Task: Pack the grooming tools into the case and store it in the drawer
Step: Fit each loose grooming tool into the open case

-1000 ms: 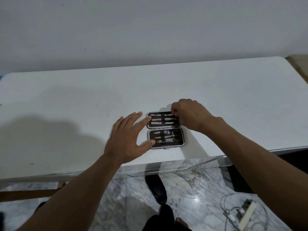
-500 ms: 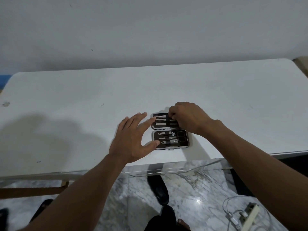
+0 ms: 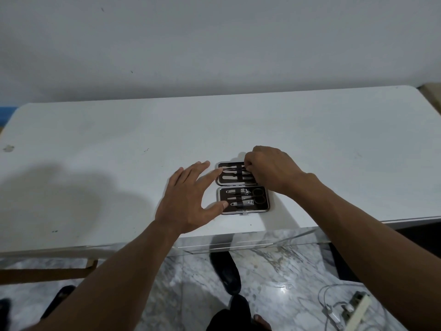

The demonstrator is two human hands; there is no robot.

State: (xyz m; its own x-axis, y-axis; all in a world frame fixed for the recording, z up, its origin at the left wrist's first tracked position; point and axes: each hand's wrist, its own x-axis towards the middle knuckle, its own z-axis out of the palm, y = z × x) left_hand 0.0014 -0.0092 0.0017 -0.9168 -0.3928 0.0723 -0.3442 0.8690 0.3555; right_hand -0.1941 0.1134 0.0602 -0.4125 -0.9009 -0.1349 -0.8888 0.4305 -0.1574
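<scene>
A: Two bare arms reach in from the bottom over a wide white counter (image 3: 119, 144) set against a pale wall. What lies below it?

B: A marbled floor (image 3: 274, 271), a dark shoe (image 3: 226, 271), and a power strip (image 3: 355, 306) with cables at lower right.

A: And the hands?

B: The left hand (image 3: 188, 199) is spread wide and flat, holding nothing; its index fingertip touches the left edge of the case's far half and its thumb tip rests on the left end of the near half. The right hand (image 3: 269, 170) is curled tight at the right end of the far half, fingertips pinched on the slim metal tools (image 3: 232, 173) strapped there.

A: Where is the case?

B: The case (image 3: 242, 187) lies open and flat on the counter near its front edge, between the hands. Its near half holds nail clippers (image 3: 241, 203) and small scissors (image 3: 259, 195) under a strap.
</scene>
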